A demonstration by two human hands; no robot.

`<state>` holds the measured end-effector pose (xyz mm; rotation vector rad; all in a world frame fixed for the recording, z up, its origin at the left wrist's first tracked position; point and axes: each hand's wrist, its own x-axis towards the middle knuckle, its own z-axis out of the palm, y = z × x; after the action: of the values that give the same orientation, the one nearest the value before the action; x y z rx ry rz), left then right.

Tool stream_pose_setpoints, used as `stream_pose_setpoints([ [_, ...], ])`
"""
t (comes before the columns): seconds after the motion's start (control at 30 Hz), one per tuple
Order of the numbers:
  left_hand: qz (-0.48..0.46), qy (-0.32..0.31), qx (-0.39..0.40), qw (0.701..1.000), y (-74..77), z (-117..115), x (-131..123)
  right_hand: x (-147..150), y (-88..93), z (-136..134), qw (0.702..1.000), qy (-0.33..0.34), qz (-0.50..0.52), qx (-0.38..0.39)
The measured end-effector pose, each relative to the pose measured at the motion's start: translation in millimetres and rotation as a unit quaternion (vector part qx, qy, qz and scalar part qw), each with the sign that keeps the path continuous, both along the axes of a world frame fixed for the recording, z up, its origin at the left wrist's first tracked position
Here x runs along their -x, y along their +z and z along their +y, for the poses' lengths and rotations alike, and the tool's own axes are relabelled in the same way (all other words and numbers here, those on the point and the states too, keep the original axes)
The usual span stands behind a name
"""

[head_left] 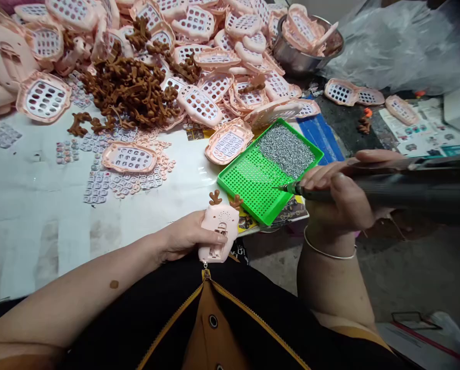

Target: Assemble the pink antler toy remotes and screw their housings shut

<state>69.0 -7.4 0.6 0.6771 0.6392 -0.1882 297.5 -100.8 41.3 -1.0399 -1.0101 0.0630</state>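
Observation:
My left hand [187, 236] is closed round a small pink toy phone body [219, 231] with two brown antlers on top, held upright near the table's front edge. My right hand [339, 198] grips a dark electric screwdriver [387, 187] that lies level, its thin tip pointing left over a green perforated tray [253, 180]. A heap of small silver screws [287, 149] fills the tray's far half. A metal bangle sits on my right wrist.
Many pink keypad shells [199, 103] are piled across the back of the white table, with a mound of brown antler pieces [129, 92]. A steel bowl [302, 59] holds more shells. Loose key sheets [98, 180] lie at the left. Crumpled clear plastic [399, 46] lies at the right.

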Motion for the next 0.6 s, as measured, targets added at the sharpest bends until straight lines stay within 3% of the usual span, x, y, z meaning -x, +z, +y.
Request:
stream_pose_setpoints([
  [0.1,0.022,-0.011,-0.007,1.0,4.0,1,1,-4,-14.0,8,0.999,-0.032,0.013,-0.01],
  [0.23,0.027,0.008,0.002,1.0,5.4,1,0,-3,-18.7,17,0.998,-0.058,0.031,0.007],
  [0.6,0.024,0.019,-0.011,0.999,5.9,3,-2,-7,-27.4,23,0.998,-0.032,0.046,0.021],
])
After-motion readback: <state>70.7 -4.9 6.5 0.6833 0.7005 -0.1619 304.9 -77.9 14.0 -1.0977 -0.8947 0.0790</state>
